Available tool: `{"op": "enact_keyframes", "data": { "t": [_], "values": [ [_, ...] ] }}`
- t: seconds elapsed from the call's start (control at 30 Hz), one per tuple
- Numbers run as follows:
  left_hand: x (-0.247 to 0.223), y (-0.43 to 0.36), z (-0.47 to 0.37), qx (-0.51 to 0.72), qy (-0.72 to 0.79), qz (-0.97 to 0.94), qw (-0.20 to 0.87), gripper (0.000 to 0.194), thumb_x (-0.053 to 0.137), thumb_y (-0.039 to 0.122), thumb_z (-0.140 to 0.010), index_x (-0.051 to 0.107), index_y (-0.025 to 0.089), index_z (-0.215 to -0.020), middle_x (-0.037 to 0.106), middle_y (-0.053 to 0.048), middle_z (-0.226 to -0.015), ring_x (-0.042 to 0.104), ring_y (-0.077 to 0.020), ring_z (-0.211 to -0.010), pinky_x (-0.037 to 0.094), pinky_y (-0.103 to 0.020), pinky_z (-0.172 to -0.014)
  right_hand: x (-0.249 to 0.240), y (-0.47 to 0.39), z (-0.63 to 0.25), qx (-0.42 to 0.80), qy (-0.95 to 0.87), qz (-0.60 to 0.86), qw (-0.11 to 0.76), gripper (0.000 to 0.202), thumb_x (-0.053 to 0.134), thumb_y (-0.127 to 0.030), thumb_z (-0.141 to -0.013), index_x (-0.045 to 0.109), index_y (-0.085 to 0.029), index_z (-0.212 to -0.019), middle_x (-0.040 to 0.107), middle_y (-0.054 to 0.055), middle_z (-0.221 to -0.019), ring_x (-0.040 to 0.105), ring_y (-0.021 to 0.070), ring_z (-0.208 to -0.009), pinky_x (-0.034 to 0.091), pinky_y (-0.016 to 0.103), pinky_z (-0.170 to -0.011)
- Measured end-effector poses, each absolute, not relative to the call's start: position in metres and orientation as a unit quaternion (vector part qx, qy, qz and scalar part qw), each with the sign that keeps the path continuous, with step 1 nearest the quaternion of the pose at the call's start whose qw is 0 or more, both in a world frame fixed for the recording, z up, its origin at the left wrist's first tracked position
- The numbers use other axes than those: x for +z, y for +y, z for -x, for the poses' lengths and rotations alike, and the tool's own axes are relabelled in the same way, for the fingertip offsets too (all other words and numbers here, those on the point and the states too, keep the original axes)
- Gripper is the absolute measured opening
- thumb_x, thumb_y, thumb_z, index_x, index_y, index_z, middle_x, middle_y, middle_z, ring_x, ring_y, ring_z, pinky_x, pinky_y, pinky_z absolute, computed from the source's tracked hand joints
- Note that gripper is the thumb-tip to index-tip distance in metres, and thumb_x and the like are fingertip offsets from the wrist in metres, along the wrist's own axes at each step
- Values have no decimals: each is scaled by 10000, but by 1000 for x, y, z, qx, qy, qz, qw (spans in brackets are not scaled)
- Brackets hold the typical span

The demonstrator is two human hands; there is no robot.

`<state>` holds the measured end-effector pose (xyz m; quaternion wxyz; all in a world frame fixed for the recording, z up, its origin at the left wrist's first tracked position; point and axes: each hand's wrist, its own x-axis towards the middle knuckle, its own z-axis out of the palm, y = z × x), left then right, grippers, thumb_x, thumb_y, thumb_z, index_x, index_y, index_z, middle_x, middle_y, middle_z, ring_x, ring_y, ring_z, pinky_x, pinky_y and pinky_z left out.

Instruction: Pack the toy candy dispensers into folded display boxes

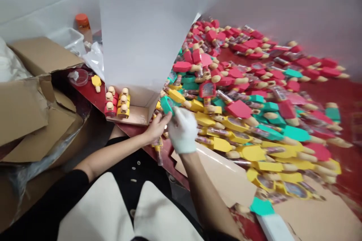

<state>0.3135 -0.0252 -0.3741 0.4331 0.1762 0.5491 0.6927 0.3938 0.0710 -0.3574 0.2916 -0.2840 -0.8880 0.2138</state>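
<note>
A green plastic toy with a shovel-like head (166, 104) is held up between my two hands, beside the box's right edge. My left hand (157, 128), bare, is closed with its fingertips at the toy's lower end. Wearing a white glove, my right hand (182, 130) is closed on the toy from the right side; its fingers are blurred. The open cardboard box (140, 115) stands just left of my hands. Inside it, red toys (111, 102) and yellow toys (123, 103) stand in two rows, wooden knobs up. A yellow toy with a clear tube (158, 150) lies below my left hand.
A large pile of red toys (239, 109), with green and yellow ones, covers the red table (349, 120). A tall white panel (138, 26) rises behind the box. Cardboard cartons (22, 105) stand left. An orange-lidded jar (83, 26) and yellow toy (96, 81) are behind.
</note>
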Motion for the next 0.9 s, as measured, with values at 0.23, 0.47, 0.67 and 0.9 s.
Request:
{"op": "enact_keyframes", "data": {
  "t": [0.23,0.47,0.67,0.9],
  "values": [
    [-387,-82,-325,564,592,-289,498,766,352,807,-931,645,111,-800,603,-58,-621,617,-164,-574,532,-280,-554,-340,62,-448,639,-724,197,170,476,740,-608,-783,675,-190,-1002,707,80,-908,676,235,-830,597,408,-761],
    [-397,-126,-289,175,827,-523,110,530,417,302,-1051,417,79,-1532,344,-184,-1653,224,-306,-1591,167,-508,-1323,-314,28,-392,514,-721,163,436,268,740,-353,-800,672,-246,-1036,685,63,-1119,675,229,-1044,540,433,-1027],
    [-429,-129,-281,38,834,-545,73,533,368,272,-1057,399,70,-1550,320,-186,-1663,205,-351,-1595,185,-575,-1305,-370,3,-300,499,-776,191,335,340,629,-300,-719,588,-185,-1037,691,58,-994,652,189,-933,550,364,-947],
    [-435,-135,-280,91,824,-557,49,534,307,309,-1073,407,97,-1553,328,-153,-1668,250,-332,-1582,209,-561,-1299,-366,35,-285,409,-869,208,184,352,689,-322,-730,599,-189,-1043,703,75,-992,668,242,-956,543,401,-948]
  ]
}}
